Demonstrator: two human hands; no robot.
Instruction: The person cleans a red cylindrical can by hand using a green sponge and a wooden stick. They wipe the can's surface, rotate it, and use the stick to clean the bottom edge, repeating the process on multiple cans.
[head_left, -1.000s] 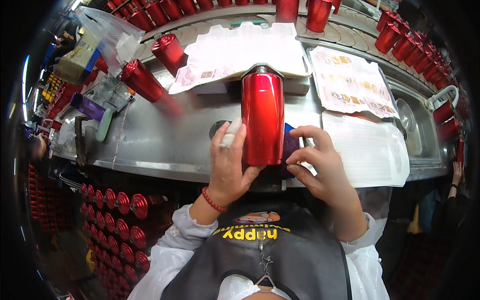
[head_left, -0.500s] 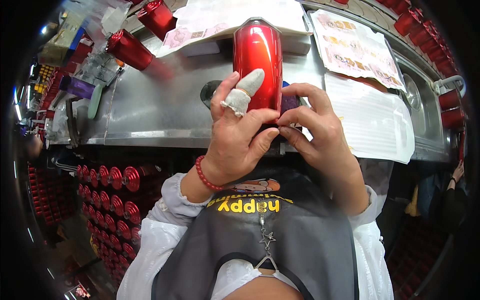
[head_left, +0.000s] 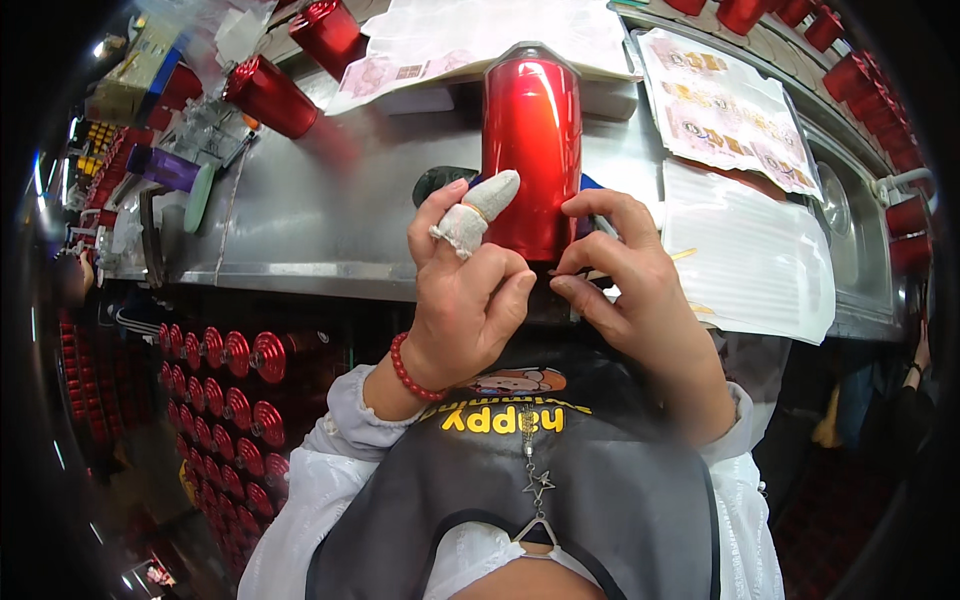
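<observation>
A glossy red metal cylinder (head_left: 532, 150) with a silver-rimmed far end lies in front of me on the steel bench. At its near left side is my left hand (head_left: 465, 295). One finger in a grey cloth sleeve (head_left: 490, 197) lies against the cylinder, while the thumb and a bent finger are pressed together; anything between them is hidden. My right hand (head_left: 635, 265) is at the near right end. Its thumb and a finger pinch around something tiny and thin that I cannot make out, and another finger reaches to the cylinder's side.
Printed sheets (head_left: 720, 105) and a white lined sheet (head_left: 745, 250) lie at the right, before a sink (head_left: 845, 200). More red cylinders (head_left: 268, 97) stand at the back left, near a purple cylinder (head_left: 163, 168). Below left are rows of red round parts (head_left: 268, 357).
My left thumb and bent finger have drawn back from the cylinder's near end, away from my right fingertips. The right hand keeps its pinch. The whole view has shifted slightly.
</observation>
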